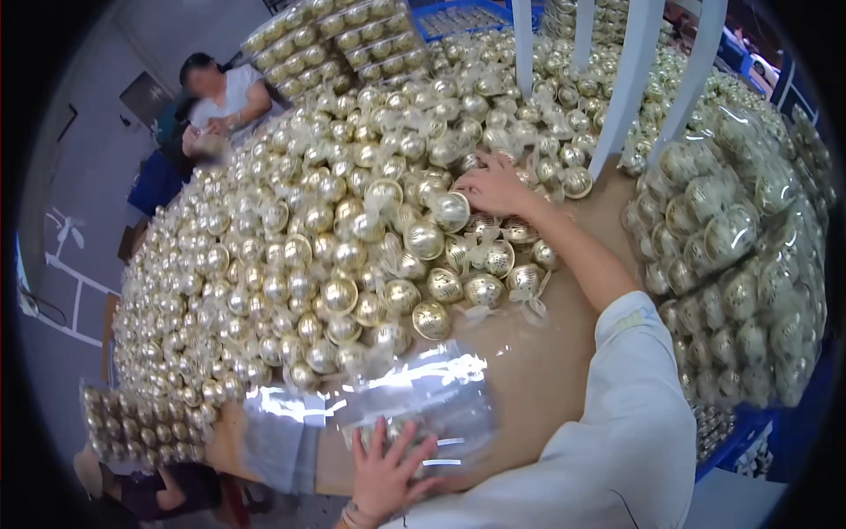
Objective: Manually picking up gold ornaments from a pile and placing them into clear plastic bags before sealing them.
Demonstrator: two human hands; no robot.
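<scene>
A great heap of shiny gold balls (339, 295), many with pale sheer ribbons, covers the table. My right hand (498, 185) reaches into the near right of this heap, its fingers apart over the balls; some fingertips are hidden among them. Just beside its thumb lies a gold ball (450, 212) with a rim. At the table's near edge my left hand (388, 467) lies with fingers spread on a clear plastic bag (458, 401). The bag lies flat and glares with reflected light. Something small and pale shows under the plastic by the left fingertips, too blurred to name.
Stacked clear packs of gold balls (705, 212) rise at the right. Pale upright posts (627, 84) stand at the back right. Another pack (145, 428) sits at the near left corner, and more packs (339, 40) at the back. A person (225, 101) works at the far left.
</scene>
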